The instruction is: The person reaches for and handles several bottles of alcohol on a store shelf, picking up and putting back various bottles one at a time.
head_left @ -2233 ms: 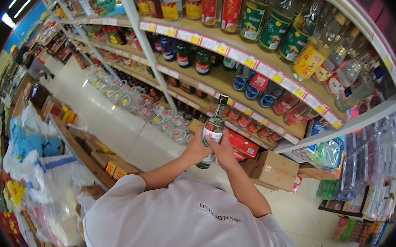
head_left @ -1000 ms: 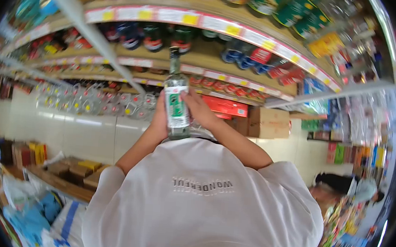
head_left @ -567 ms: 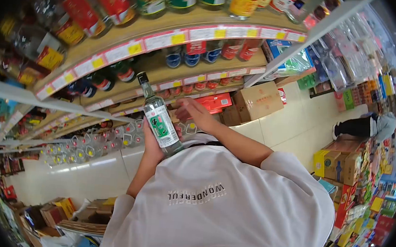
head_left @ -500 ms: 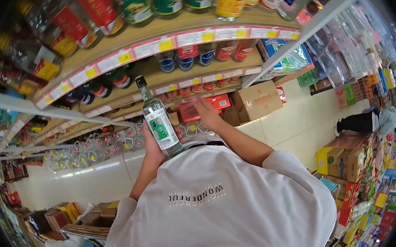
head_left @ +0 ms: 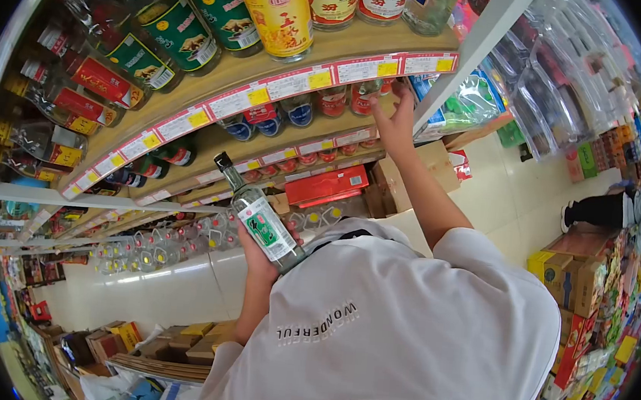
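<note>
My left hand (head_left: 259, 249) is closed round a clear glass liquor bottle (head_left: 266, 228) with a green and white label and a black cap. The bottle leans in front of my shirt, its cap toward the shelves. Out at the right end of the second shelf, my right hand (head_left: 397, 127) reaches in with thumb and fingers apart. Its thumb is right beside a red-labelled bottle (head_left: 364, 96), and the fingertips are under the price strip. Blue-labelled bottles (head_left: 298, 111) stand farther left on that shelf.
Above, the top shelf holds a yellow-labelled bottle (head_left: 279, 17) and green-labelled bottles (head_left: 186, 32). A white upright post (head_left: 470, 57) ends the shelves. Below lie a red box (head_left: 327, 186) and a cardboard carton (head_left: 425, 175). Large clear jugs (head_left: 152, 250) line the floor; a person (head_left: 602, 209) stands at right.
My right hand has moved up and right from in front of the lower shelves to the bottles on the second shelf. The left hand still holds its bottle; the view has shifted.
</note>
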The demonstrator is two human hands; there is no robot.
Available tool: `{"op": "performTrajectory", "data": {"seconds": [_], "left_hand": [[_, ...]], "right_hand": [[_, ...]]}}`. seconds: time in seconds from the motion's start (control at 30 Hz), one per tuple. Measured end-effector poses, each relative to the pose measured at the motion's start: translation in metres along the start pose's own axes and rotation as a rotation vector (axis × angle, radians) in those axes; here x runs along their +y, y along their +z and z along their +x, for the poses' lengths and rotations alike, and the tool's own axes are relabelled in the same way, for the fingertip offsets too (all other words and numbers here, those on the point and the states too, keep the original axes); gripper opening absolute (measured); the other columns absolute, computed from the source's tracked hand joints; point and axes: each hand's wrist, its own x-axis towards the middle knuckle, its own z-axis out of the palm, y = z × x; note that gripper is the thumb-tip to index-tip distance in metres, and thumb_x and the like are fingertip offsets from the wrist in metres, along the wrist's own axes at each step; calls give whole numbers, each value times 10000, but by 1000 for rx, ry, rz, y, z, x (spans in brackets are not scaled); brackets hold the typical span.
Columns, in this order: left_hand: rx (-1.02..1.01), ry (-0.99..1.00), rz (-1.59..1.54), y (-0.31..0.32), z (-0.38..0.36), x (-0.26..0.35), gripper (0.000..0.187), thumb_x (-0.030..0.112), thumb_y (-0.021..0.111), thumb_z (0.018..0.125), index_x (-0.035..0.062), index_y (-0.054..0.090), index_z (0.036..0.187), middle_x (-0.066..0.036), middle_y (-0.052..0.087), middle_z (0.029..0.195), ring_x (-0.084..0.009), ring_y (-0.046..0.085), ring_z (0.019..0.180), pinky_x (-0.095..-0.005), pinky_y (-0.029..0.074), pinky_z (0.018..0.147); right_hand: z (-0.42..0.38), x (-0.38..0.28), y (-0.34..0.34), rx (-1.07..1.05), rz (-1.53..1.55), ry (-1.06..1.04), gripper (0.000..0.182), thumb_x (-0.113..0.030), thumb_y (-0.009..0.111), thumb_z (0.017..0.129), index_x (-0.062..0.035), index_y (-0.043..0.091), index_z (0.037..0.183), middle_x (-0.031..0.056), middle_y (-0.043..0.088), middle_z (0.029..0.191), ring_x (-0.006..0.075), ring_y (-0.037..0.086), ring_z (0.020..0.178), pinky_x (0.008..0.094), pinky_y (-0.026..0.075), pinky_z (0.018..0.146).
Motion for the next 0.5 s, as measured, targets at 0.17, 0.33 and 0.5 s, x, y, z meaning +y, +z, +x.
{"op": "performTrajectory", "data": {"seconds": [0.17, 0.33, 0.5], "left_hand": [[28, 75, -70, 7, 2, -44, 787, 766, 233, 889, 133, 516, 1261, -150, 635, 838, -329, 640, 717, -501, 547, 649], [95, 61, -34, 20, -2, -63, 813, 762, 226, 887, 84, 535, 1211, -137, 638, 825, -323, 639, 711, -500, 543, 651], [92, 78, -2, 29, -1, -75, 800, 764, 219, 885, 118, 537, 1234, -132, 642, 822, -324, 644, 716, -500, 542, 649]], "right_hand": [[42, 7, 11, -42, -80, -148, 706, -260, 799, 701, -14, 472, 1276, 204, 487, 1262, 396, 456, 1151, 488, 345, 988], [45, 22, 30, -40, -178, -258, 743, -292, 824, 657, -33, 488, 1267, 196, 496, 1250, 419, 442, 1132, 512, 377, 933], [46, 5, 21, -34, -177, -235, 655, -272, 816, 655, -64, 541, 1211, 168, 540, 1193, 393, 467, 1117, 500, 395, 931]]}}
